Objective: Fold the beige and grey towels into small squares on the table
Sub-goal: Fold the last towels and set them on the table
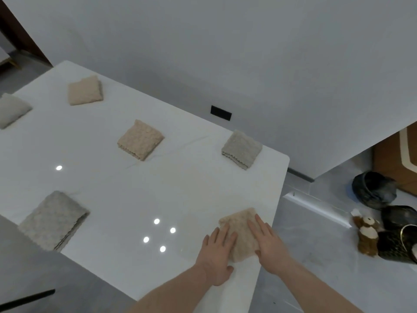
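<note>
— Towels first: where does each one sit, going left to right?

— A folded pale grey towel lies at the far left edge. A folded grey towel rests near the front left edge of the tabletop, a folded beige towel farther back. Another beige square sits mid-table, and a grey square near the far right corner.

— And the hands?

— Both lie flat on a beige towel near the right edge. The left hand has straight, spread fingers resting on the towel's left side; the right hand presses palm-down on its right side, fingers straight.

— The surface and room?

— White and glossy, with round light reflections. Behind, a pale wall with a black rectangle. On the grey floor to the right lie a plush toy and dark slippers.
</note>
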{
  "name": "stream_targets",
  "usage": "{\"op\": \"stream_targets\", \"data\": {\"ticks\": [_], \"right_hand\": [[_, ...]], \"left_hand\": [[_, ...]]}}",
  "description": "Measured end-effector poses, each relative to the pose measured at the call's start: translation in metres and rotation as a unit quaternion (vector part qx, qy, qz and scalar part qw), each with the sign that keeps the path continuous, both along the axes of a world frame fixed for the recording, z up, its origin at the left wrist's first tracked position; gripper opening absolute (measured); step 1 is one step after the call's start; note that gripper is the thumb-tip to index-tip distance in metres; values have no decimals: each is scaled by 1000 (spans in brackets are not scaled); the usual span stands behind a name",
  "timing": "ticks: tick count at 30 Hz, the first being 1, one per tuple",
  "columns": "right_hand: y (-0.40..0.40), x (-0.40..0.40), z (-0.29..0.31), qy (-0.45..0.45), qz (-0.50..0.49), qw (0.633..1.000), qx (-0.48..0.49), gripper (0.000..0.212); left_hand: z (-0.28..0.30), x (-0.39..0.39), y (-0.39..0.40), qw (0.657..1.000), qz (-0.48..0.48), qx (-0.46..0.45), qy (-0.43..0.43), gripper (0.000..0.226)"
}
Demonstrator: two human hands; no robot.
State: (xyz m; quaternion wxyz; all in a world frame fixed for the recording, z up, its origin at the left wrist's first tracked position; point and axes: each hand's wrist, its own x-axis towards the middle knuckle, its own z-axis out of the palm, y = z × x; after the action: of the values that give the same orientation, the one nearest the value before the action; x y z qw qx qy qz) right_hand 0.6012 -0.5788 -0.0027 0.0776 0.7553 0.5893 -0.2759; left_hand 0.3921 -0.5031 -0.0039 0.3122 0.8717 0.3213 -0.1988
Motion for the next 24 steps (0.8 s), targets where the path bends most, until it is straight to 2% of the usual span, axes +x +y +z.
{"op": "stream_targets", "data": {"ticks": [4, 8, 13, 16, 19, 24], "right_hand": [[-2, 12, -10, 12, 43, 999, -20, 94], [3, 19, -13, 12, 77, 997, -25, 90], [20, 25, 1, 19, 113, 993, -10, 85], [28, 31, -1, 1, 150, 989, -12, 80], [30, 26, -10, -36, 153, 987, -27, 86], [26, 11, -23, -69, 121, 990, -30, 93]], "left_hand": [[-8, 19, -10, 999, 22, 9, 24, 90], [-16, 30, -14, 998, 62, 21, 6, 78], [-11, 29, -11, 998, 59, 32, 17, 73], [-8, 34, -13, 995, 101, 24, 11, 65], [-10, 33, -17, 990, 132, 37, 7, 60], [-16, 34, -16, 990, 119, 67, 40, 66]]}}
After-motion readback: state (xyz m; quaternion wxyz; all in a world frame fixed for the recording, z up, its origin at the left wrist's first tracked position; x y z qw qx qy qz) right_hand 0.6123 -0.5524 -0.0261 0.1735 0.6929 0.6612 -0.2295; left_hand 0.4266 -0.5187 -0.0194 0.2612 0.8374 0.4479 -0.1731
